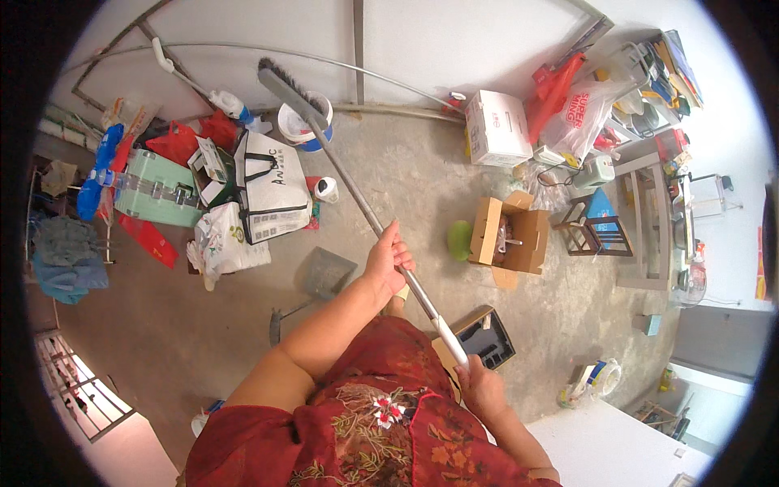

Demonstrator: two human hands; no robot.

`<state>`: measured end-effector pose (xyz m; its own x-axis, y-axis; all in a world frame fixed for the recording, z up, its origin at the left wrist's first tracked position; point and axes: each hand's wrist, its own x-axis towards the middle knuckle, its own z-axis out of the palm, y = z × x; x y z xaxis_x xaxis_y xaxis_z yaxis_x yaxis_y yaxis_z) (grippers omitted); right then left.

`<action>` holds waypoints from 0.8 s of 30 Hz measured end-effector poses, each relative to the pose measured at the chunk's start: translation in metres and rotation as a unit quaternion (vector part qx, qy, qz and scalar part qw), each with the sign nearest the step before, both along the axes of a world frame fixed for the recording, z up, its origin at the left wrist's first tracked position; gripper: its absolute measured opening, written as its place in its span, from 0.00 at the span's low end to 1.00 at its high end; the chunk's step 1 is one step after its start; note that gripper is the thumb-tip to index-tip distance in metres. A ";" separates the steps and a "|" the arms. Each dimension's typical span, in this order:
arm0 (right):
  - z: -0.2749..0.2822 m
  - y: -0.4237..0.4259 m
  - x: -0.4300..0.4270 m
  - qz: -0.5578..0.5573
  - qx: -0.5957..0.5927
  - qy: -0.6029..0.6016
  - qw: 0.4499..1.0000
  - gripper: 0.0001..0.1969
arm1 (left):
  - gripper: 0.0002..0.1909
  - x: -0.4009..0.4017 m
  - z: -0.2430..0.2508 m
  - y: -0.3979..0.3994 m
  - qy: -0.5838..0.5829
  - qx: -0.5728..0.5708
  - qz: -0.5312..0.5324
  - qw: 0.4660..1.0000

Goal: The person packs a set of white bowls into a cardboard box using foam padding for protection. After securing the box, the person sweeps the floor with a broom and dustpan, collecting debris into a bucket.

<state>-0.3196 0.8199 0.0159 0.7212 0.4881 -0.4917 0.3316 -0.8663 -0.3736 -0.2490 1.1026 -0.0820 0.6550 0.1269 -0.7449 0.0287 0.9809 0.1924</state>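
Observation:
A long-handled broom point(353, 187) slants across the view from upper left to lower right. Its grey bristle head point(291, 96) is raised, overlapping a white and blue bucket point(311, 141) in the picture; whether they touch I cannot tell. My left hand point(387, 262) is wrapped around the middle of the metal handle. Lower down, my right hand point(484, 386) grips the pale end section of the handle. On the concrete floor by my left forearm lies a grey dustpan point(328, 272). A shallow box with a black insert point(490, 338) lies near my right hand.
At left stand a mint-green case point(157, 189), a white tote bag point(283, 182) and plastic bags point(219, 234). An open cardboard box point(482, 231), a white carton point(498, 128) and a small wooden chair point(596, 228) are at right. A thin pole point(316, 58) runs along the wall.

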 end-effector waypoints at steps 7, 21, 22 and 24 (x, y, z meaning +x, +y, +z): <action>-0.021 0.012 0.007 -0.026 0.153 0.097 0.983 0.13 | 0.15 0.004 -0.015 0.016 -0.045 -0.014 -0.014 0.999; -0.121 0.003 0.192 -0.083 0.115 0.030 0.989 0.18 | 0.52 -0.240 -0.049 0.120 0.424 0.714 -0.380 0.408; -0.132 0.016 0.219 -0.086 0.107 0.029 0.990 0.21 | 0.55 -0.258 -0.053 0.117 0.444 0.674 -0.393 0.442; -0.189 0.024 0.281 -0.074 0.033 0.030 0.996 0.24 | 0.58 -0.285 -0.074 0.104 0.475 0.604 -0.404 0.496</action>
<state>-0.0388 0.8438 -0.1727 0.7580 0.4111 -0.5064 0.1767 -0.8768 -0.4473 -0.5336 1.2063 -0.1557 0.2826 0.8386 -0.4657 0.9591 -0.2399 0.1501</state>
